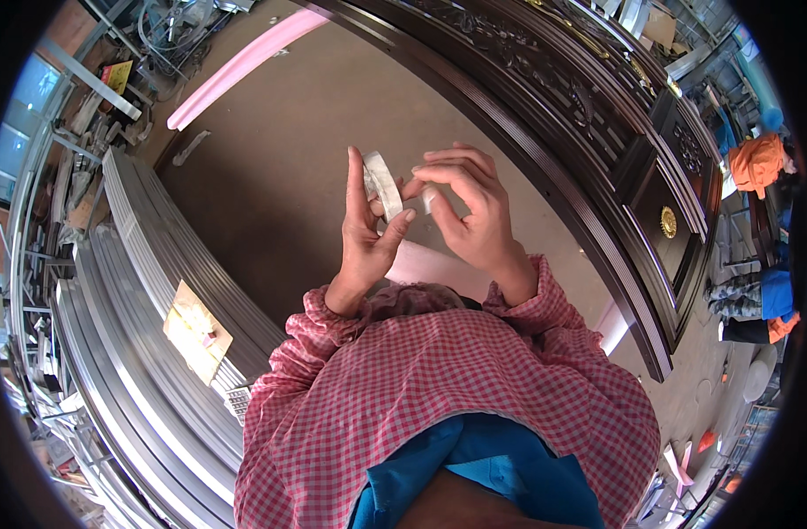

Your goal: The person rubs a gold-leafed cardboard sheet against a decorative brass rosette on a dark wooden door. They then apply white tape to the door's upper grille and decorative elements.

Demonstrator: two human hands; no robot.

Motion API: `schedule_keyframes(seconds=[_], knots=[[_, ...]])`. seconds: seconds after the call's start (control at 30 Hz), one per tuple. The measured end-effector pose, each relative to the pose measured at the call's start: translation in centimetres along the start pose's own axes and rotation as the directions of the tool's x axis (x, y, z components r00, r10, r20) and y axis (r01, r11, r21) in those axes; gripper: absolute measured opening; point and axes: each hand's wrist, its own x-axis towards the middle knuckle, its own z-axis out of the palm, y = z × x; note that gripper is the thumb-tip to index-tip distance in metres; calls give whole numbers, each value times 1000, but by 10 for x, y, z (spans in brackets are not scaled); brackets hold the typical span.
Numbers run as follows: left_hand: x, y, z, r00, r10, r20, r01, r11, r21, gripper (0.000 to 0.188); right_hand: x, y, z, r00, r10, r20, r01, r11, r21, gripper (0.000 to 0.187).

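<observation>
My left hand (366,245) holds a roll of white tape (384,183) on edge, with the thumb on its near side and a finger stretched up along its left. Just to the right, my right hand (481,216) is curled, thumb and fingers close together. A small white piece of tape (428,199) shows at its fingertips. Whether that piece still joins the roll, I cannot tell. Both hands are raised in front of my checked sleeves, apart from the things around them.
A dark carved door panel (545,97) slants across the far right. Long grey metal profiles (148,309) lie stacked at the left, with a cardboard piece (196,331) on top. Farther off is a pink strip (245,66). People in orange and blue clothing (774,295) are at the right edge.
</observation>
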Motion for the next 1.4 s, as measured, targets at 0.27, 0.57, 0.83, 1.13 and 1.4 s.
schedule_keyframes(seconds=[0.27,0.57,0.83,1.13,1.4], knots=[[13,-25,9,992,113,48,-122,922,368,102,2,7,2,996,48,-70,-48,999,4,22],[47,-33,15,932,260,252,-358,758,545,98,12,24,-4,983,111,-149,-117,993,-34,21],[68,-33,12,851,384,357,-525,624,579,94,25,19,-3,969,-14,-245,-48,968,-244,18],[71,-27,-4,880,355,316,-475,690,547,96,22,12,13,986,120,-119,-145,962,-229,19],[72,-23,-24,881,318,350,-465,718,518,98,34,-4,23,964,96,-247,-140,976,-165,15]])
